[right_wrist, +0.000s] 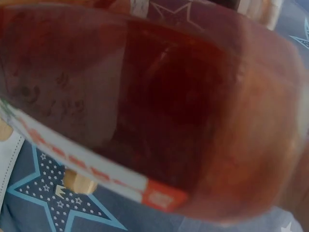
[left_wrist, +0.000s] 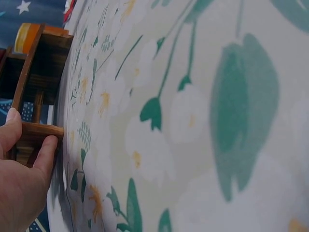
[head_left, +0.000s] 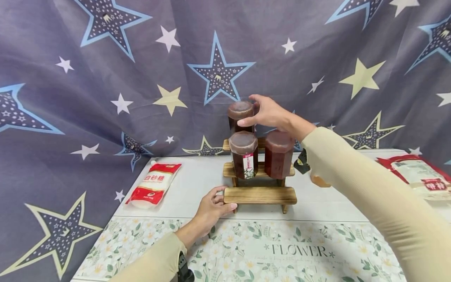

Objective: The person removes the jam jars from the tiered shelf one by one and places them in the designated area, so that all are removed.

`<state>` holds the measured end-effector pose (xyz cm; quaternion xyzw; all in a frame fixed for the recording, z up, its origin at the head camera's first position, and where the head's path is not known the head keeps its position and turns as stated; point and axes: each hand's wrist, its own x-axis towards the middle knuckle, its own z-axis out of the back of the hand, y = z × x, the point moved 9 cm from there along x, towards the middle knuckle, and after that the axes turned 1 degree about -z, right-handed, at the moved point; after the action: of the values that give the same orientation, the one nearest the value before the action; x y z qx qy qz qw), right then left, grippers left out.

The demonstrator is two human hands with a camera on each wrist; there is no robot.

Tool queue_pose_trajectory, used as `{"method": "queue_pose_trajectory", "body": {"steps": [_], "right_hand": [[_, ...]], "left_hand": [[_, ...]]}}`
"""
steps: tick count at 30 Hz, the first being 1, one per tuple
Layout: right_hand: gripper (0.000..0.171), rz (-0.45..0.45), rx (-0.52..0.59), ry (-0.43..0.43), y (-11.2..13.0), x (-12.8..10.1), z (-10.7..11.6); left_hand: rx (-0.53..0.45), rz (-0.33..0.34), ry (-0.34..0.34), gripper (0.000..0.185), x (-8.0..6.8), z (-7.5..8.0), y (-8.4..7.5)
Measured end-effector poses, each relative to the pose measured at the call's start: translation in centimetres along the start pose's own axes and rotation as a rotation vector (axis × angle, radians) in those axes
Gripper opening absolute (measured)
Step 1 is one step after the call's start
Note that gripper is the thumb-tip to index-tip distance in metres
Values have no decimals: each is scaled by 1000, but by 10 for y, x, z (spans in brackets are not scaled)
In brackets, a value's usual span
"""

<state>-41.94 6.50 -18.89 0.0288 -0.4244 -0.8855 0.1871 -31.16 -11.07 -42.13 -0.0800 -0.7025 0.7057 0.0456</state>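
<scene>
A small wooden stepped rack (head_left: 260, 194) stands on the white table. A dark red jar with a label (head_left: 244, 152) and a second red jar (head_left: 278, 154) sit on its middle step. A brown-lidded jar (head_left: 239, 111) stands on the top step. My right hand (head_left: 246, 110) grips this top jar from the right, thumb across its front and index finger over the lid. That jar (right_wrist: 159, 106) fills the right wrist view. My left hand (head_left: 225, 198) pinches the left end of the lowest step, which also shows as the rack (left_wrist: 41, 129) between thumb and finger of the left hand (left_wrist: 34, 131).
A red and white sugar bag (head_left: 154, 185) lies left of the rack. Another red and white packet (head_left: 419, 176) lies at the far right. A floral mat (head_left: 246, 250) covers the near table edge. A star-print cloth (head_left: 105, 78) hangs behind. A small dark object (head_left: 302, 162) sits by my right sleeve.
</scene>
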Motion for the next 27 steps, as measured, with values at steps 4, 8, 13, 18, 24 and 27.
{"method": "queue_pose_trajectory", "body": {"steps": [4, 8, 13, 18, 24, 27], "right_hand": [[91, 13, 25, 21, 0, 4, -7], [77, 46, 70, 8, 1, 6, -9], [77, 49, 90, 5, 0, 6, -9], [74, 52, 93, 17, 0, 7, -9], [74, 60, 115, 2, 0, 7, -5], [72, 65, 137, 0, 0, 7, -4]], "left_hand": [[-5, 3, -3, 64, -1, 0, 0], [-11, 4, -6, 65, -1, 0, -1], [-13, 3, 1, 65, 0, 0, 0], [-14, 2, 2, 65, -1, 0, 0], [-15, 1, 0, 65, -1, 0, 0], [-15, -1, -1, 65, 0, 0, 0]]}}
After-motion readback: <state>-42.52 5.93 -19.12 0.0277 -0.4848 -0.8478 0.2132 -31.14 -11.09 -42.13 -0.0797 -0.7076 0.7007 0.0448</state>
